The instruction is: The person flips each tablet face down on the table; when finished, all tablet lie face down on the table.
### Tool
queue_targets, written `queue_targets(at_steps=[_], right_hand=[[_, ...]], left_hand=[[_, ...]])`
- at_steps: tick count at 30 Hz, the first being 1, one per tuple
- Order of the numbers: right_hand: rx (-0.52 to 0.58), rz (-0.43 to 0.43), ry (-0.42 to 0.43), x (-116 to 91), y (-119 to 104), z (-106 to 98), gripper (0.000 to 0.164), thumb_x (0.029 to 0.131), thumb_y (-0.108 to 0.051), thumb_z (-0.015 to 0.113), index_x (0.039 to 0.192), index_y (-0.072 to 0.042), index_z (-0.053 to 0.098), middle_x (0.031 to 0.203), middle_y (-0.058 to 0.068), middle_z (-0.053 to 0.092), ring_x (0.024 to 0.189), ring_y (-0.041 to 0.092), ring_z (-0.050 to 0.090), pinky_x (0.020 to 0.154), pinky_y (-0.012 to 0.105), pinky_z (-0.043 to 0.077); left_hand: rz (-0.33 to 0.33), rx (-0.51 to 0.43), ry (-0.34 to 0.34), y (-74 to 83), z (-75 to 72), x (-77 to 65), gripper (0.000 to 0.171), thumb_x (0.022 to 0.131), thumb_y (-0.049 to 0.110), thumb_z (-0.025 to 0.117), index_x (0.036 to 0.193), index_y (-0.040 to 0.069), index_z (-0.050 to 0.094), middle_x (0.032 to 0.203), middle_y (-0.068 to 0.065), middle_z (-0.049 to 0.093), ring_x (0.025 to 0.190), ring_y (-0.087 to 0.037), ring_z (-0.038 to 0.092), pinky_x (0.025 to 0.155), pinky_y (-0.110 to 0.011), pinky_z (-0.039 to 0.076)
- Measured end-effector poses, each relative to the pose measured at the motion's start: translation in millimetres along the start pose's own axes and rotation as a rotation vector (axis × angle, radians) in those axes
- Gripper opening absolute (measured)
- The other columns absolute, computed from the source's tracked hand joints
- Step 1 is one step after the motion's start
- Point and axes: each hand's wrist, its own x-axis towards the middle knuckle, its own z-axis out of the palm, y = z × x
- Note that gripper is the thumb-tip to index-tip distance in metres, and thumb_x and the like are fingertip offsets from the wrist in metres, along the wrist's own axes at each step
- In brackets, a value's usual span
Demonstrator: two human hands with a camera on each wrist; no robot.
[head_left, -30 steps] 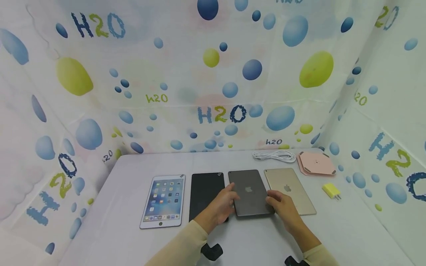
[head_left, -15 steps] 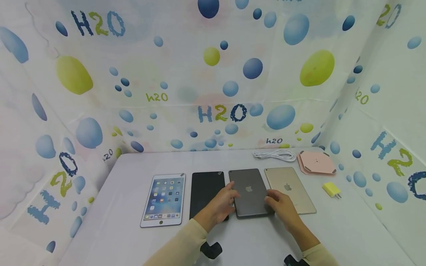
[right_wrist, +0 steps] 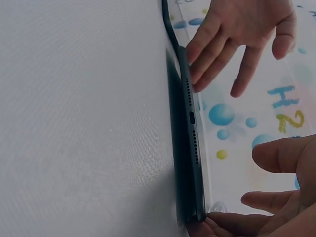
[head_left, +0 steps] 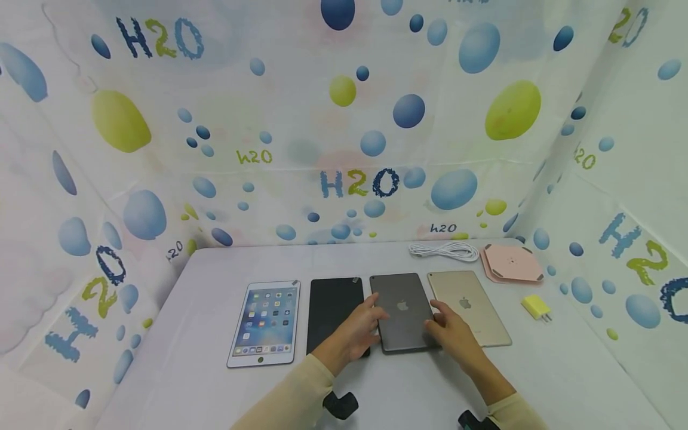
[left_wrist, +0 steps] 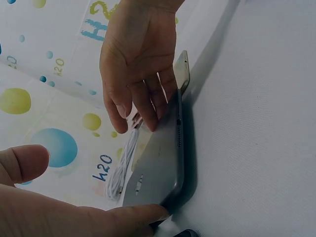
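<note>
A dark grey tablet [head_left: 405, 325] lies back up, its apple logo showing, between my two hands. My left hand [head_left: 356, 334] is at its left long edge, fingers extended and touching it. At the lower right edge is my right hand [head_left: 455, 333], fingertips against the side. In the right wrist view, the grey tablet's port edge [right_wrist: 193, 140] shows a dark shadow under it, and my right thumb [right_wrist: 274, 155] is off it. A black tablet [head_left: 330, 310] lies partly under my left forearm. To the right is a gold tablet [head_left: 475, 316], partly behind my right hand.
A white tablet [head_left: 264, 322] with its screen lit lies at the left. At the back right are a coiled white cable [head_left: 443, 251] and a pink folded stand-like piece [head_left: 510, 263]. A yellow charger plug [head_left: 536, 307] sits at the right. Printed cloth walls [head_left: 301, 197] enclose the table.
My right thumb and forefinger have spread apart and shifted slightly left over the grey tablet's edge. The left hand and the tablets have hardly moved.
</note>
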Motion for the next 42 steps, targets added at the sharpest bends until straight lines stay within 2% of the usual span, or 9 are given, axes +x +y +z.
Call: queue_targets(at_steps=[14, 23, 28, 32, 35, 38, 42], right_hand=[[-0.005, 0.006, 0.003, -2.8, 0.8, -0.4, 0.062, 0.101, -0.02, 0.059, 0.155, 0.0, 0.034, 0.142, 0.036, 0.052, 0.131, 0.049, 0.053, 0.1, 0.059, 0.051], [-0.005, -0.001, -0.004, -4.1, 0.8, -0.4, 0.064, 0.101, -0.02, 0.058, 0.156, 0.001, 0.031, 0.143, 0.036, 0.05, 0.132, 0.05, 0.051, 0.102, 0.061, 0.049], [-0.004, -0.005, -0.004, -2.4, 1.6, -0.4, 0.064, 0.102, -0.021, 0.057, 0.156, 0.0, 0.03, 0.144, 0.036, 0.05, 0.133, 0.05, 0.051, 0.103, 0.061, 0.048], [0.036, -0.031, 0.029, -2.3, 0.1, -0.5, 0.06, 0.102, -0.02, 0.057, 0.154, 0.0, 0.034, 0.146, 0.034, 0.049, 0.135, 0.049, 0.049, 0.105, 0.059, 0.047], [0.157, -0.049, 0.043, -3.3, -4.0, 0.6, 0.055, 0.104, -0.017, 0.056, 0.153, -0.001, 0.038, 0.148, 0.03, 0.049, 0.138, 0.044, 0.048, 0.111, 0.057, 0.043], [0.28, -0.064, 0.02, -4.3, -12.0, 5.5, 0.052, 0.104, -0.016, 0.056, 0.152, -0.001, 0.04, 0.15, 0.027, 0.049, 0.14, 0.04, 0.047, 0.114, 0.055, 0.039], [0.327, -0.076, -0.041, -4.1, -22.0, 19.8, 0.054, 0.104, -0.018, 0.057, 0.152, -0.002, 0.04, 0.151, 0.025, 0.048, 0.14, 0.039, 0.046, 0.112, 0.054, 0.042]], left_hand=[[0.018, -0.008, 0.0, -3.0, -1.3, -1.7, 0.084, 0.092, 0.011, 0.056, 0.164, 0.008, 0.012, 0.169, -0.025, -0.005, 0.152, -0.053, -0.002, 0.116, -0.074, 0.015], [0.031, -0.004, 0.014, -3.6, -0.8, -2.1, 0.081, 0.093, 0.011, 0.055, 0.163, 0.007, 0.015, 0.168, -0.027, -0.003, 0.152, -0.054, 0.0, 0.113, -0.076, 0.019], [0.047, 0.012, 0.028, -2.3, -2.4, -4.9, 0.078, 0.094, 0.012, 0.056, 0.162, 0.006, 0.019, 0.168, -0.028, 0.0, 0.151, -0.055, 0.005, 0.113, -0.074, 0.025], [0.102, 0.056, 0.06, -0.5, -13.5, -12.5, 0.076, 0.094, 0.014, 0.057, 0.161, 0.007, 0.023, 0.166, -0.029, 0.013, 0.148, -0.053, 0.023, 0.112, -0.062, 0.039], [0.165, 0.076, 0.125, 3.2, -29.8, -20.4, 0.073, 0.094, 0.013, 0.056, 0.16, 0.007, 0.026, 0.163, -0.029, 0.023, 0.143, -0.047, 0.036, 0.106, -0.052, 0.048], [0.212, 0.083, 0.213, 8.4, -48.6, -26.9, 0.07, 0.095, 0.011, 0.054, 0.159, 0.007, 0.028, 0.162, -0.028, 0.025, 0.141, -0.044, 0.039, 0.103, -0.047, 0.051], [0.228, 0.107, 0.32, 10.9, -70.3, -35.9, 0.065, 0.098, 0.012, 0.052, 0.159, 0.007, 0.031, 0.162, -0.027, 0.027, 0.143, -0.044, 0.038, 0.107, -0.049, 0.048]])
